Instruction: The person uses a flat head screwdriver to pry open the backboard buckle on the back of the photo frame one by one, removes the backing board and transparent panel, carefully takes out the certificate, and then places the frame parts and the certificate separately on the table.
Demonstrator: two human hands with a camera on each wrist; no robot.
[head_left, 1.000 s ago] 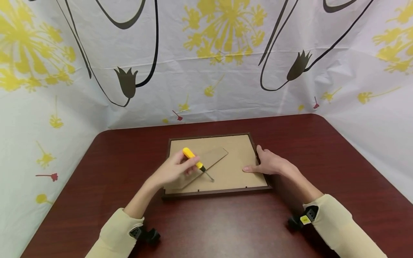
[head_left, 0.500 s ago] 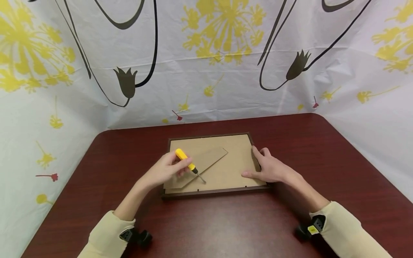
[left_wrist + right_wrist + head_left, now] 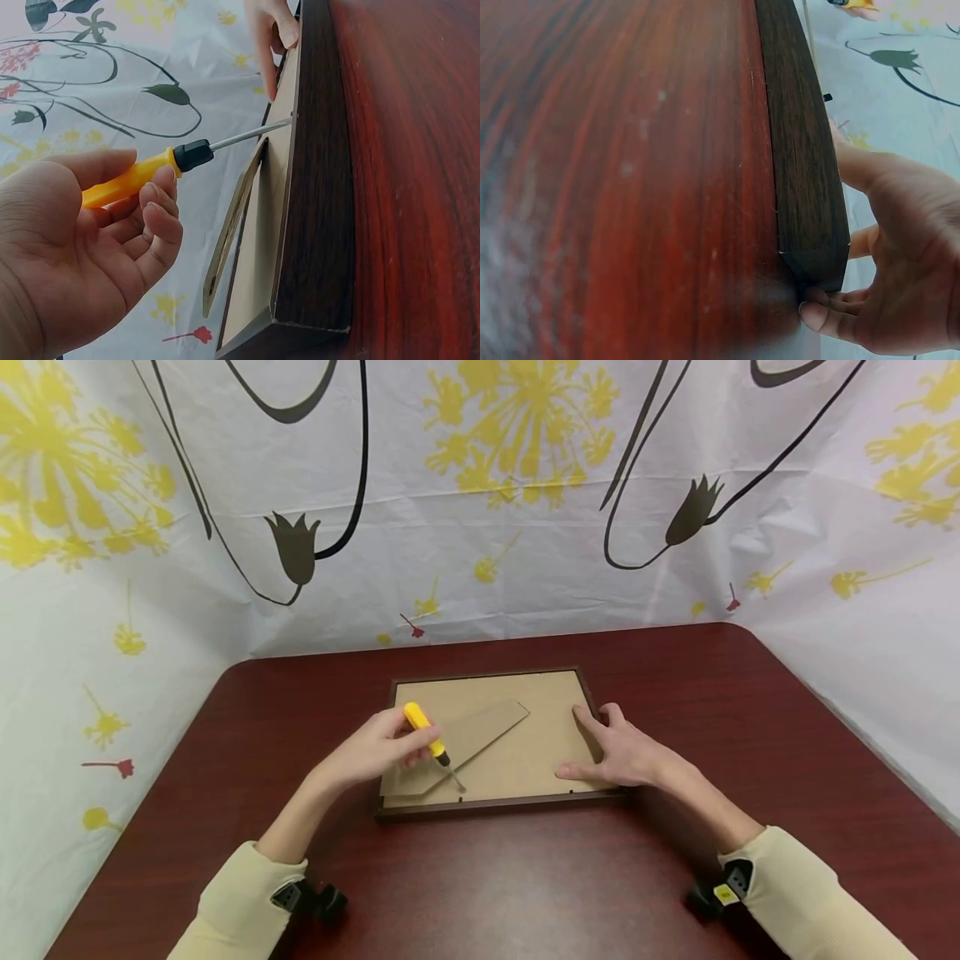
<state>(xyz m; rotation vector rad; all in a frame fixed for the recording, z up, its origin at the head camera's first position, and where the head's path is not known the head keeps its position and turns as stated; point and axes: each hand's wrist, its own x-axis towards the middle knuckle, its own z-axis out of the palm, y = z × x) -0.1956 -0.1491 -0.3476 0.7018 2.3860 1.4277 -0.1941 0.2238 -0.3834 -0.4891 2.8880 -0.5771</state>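
Left hand (image 3: 375, 748): thumb and fingers gripping a screwdriver (image 3: 438, 749), one, with yellow handle, black collar and metal shaft. The shaft slants down from these fingers, its tip just beside a small dark tab (image 3: 461, 800); whether they touch cannot be told.

Right hand (image 3: 630, 753): thumb and index finger spread over the board, lower fingers curled round the frame's near corner, holding it.

Picture frame (image 3: 517, 804): one, dark brown wood, back upward, lying below the left fingers and within the right fingers' hold.

Backing board (image 3: 536, 752): tan, set inside the frame, under the right thumb.

Stand flap (image 3: 472, 731): tan, angular, attached to the board, beneath and beyond the left fingers, one end raised.

Second tab (image 3: 572, 792): dark, on the near rim, just nearer the person than the right thumb.

Counter (image 3: 495, 877): reddish-brown, glossy, beneath both hands.

Cloth (image 3: 450, 539): white, printed with flowers, beyond all fingers.
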